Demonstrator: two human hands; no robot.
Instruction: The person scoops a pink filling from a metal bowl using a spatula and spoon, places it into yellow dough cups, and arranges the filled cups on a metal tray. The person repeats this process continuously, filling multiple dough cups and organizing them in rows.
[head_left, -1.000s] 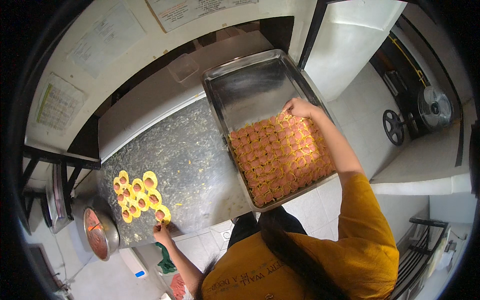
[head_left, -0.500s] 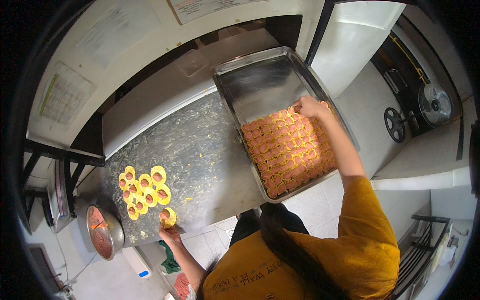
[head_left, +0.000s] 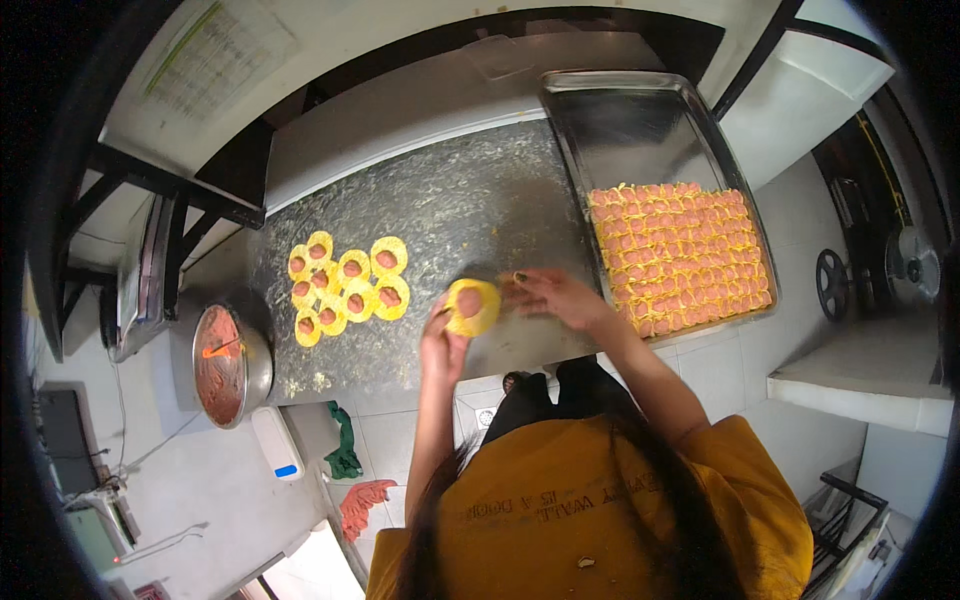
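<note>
My left hand (head_left: 443,347) holds up a round yellow dumpling wrapper (head_left: 487,303) with a lump of pink filling on it, above the near part of the dark counter. Just to its right is my right hand (head_left: 562,298), its fingers stretched toward the wrapper and slightly blurred; nothing shows in them. Farther left, several yellow wrappers (head_left: 388,246) lie flat, some overlapping, each with a dab of filling. Close rows of formed dumplings (head_left: 685,255) fill the near part of a metal tray (head_left: 640,130) on the right; its far part shows bare metal.
A metal bowl (head_left: 262,368) of pink filling, with an orange-handled tool (head_left: 222,349) in it, stands at the counter's left end. A black bracket (head_left: 180,190) juts out at the upper left. Green cloth (head_left: 343,447) and red cloth (head_left: 364,506) lie below.
My right hand has left the tray's dumplings and come left over the counter. My left hand has lifted the filled wrapper and brought it right, toward the other hand. The view has shifted.
</note>
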